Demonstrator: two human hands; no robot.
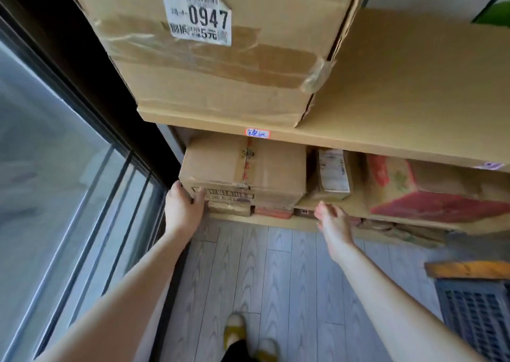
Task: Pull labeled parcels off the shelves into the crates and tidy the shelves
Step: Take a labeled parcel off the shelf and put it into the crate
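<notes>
Bare forearms (129, 284) reach to the lower wooden shelf (276, 221): left grip (183, 204) clasps the front-left corner of the brown taped cardboard parcel (242, 168) at the shelf's left end; right grip (332, 218) hovers spread, touching nothing. Pulled one-handed, the parcel may twist and drop

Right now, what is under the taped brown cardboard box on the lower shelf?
A tan flat parcel and a reddish flat parcel show only front edges; the taped brown cardboard box covers the rest.

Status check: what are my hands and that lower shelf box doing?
Left hand grips cardboard box at its left front corner. Right hand open, off the box. Box sits on flat packets; labelled parcel close on its right.
</notes>
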